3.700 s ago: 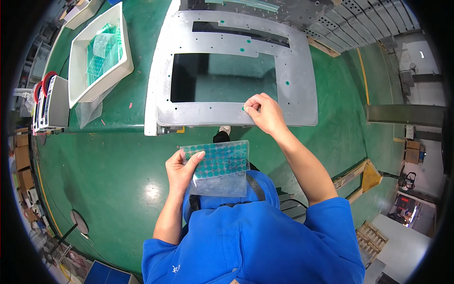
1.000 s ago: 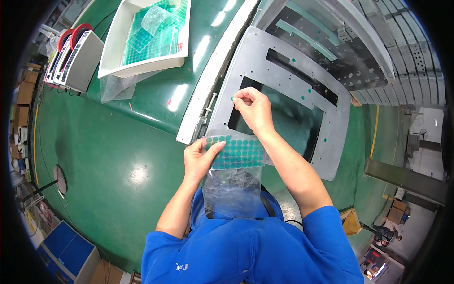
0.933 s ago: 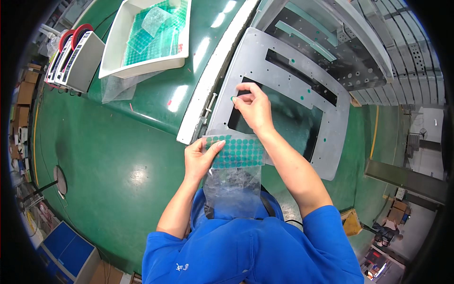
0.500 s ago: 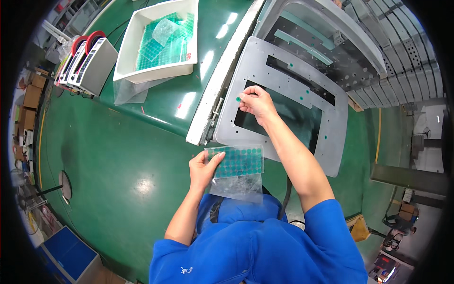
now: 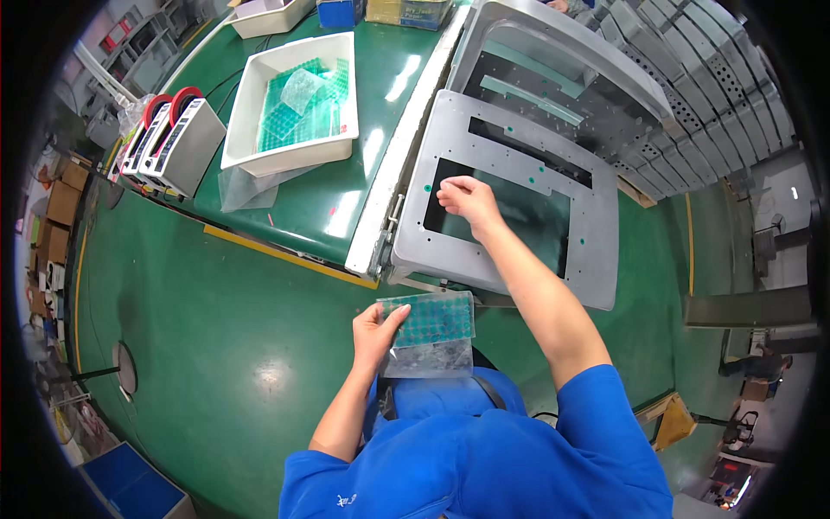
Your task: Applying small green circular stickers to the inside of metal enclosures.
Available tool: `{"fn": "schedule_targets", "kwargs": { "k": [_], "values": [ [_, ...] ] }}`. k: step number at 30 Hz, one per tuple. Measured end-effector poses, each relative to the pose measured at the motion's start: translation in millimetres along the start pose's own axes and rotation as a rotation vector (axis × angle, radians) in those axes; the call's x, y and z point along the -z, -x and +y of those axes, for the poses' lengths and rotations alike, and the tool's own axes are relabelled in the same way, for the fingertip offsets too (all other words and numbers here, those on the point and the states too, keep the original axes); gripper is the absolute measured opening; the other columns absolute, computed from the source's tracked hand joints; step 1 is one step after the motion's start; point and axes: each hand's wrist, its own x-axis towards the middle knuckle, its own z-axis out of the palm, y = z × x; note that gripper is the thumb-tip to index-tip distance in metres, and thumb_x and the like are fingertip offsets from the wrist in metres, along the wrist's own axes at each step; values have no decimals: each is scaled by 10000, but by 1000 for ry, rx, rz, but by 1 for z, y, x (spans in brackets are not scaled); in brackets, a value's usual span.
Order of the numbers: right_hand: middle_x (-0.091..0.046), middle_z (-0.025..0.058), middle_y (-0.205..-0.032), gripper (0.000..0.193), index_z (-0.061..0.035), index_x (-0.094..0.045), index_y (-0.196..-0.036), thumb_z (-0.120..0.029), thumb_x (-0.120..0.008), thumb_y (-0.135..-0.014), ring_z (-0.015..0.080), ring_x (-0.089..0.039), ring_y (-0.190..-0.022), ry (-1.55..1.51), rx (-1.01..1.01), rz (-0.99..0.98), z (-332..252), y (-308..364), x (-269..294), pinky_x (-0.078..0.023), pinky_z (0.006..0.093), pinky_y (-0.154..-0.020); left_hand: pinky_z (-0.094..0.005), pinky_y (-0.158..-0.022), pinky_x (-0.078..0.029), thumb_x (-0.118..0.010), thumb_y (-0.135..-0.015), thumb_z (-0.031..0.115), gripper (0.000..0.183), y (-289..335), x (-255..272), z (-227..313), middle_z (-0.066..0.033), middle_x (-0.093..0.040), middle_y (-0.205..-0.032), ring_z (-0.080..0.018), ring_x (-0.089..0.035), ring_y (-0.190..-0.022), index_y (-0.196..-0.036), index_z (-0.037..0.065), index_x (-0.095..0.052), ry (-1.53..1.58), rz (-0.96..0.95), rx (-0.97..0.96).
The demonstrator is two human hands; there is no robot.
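My left hand (image 5: 373,336) grips a sheet of green round stickers (image 5: 432,318) by its left edge, thumb on top. A clear plastic film (image 5: 428,358) hangs below the sheet. My right hand (image 5: 469,204) is over the dark window (image 5: 497,221) of a grey metal panel (image 5: 596,281). Its fingers are bent together, and nothing shows between them. Just left of the fingertips, a green sticker (image 5: 428,188) lies on the panel's frame. Several more green dots, such as a sticker (image 5: 582,241) at the right, are on the panel.
A white bin (image 5: 285,160) with green sticker sheets (image 5: 298,108) stands on the green table (image 5: 303,221), left of the panel. Beside it are white boxy devices (image 5: 186,147) with red rings. A raised grey frame (image 5: 596,43) stands behind the panel. Stacked grey trays (image 5: 692,95) are at far right.
My right hand has drawn back slightly to the right from the green sticker on the frame, which stays there. The whole view has shifted; my left hand still holds the sheet.
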Motion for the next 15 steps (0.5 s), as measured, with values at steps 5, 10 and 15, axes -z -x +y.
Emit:
{"fn": "schedule_targets", "kwargs": {
  "k": [5, 10, 15],
  "values": [
    [-616, 56, -717, 223, -23, -574, -878, -84, -649, -677, 108, -569, -619, 98, 159, 151, 18, -10, -27, -450, 245, -552, -168, -498, -346, -680, -739, 123, 141, 8, -5, 12, 49, -539, -629, -11, -426, -561, -744, 1, -609, 129, -8, -1],
    [-582, 63, -756, 156, -21, -532, -868, -19, -602, -728, 125, -569, -644, -155, -79, 142, 2, -7, -31, -475, 233, -556, -173, -494, -332, -678, -738, 110, 132, 7, 2, 1, 61, -520, -632, -11, -413, -561, -719, 8, -597, 73, -1, -3],
    [-605, 127, -760, 299, -16, -551, -855, -310, -543, -797, 263, -591, -696, 642, 282, 19, 6, 41, 22, -461, 358, -646, -204, -422, -244, -701, -704, 174, 274, 2, 18, -7, 72, -405, -537, -22, -326, -493, -567, 47, -501, -80, 137, -87]
  ]
}}
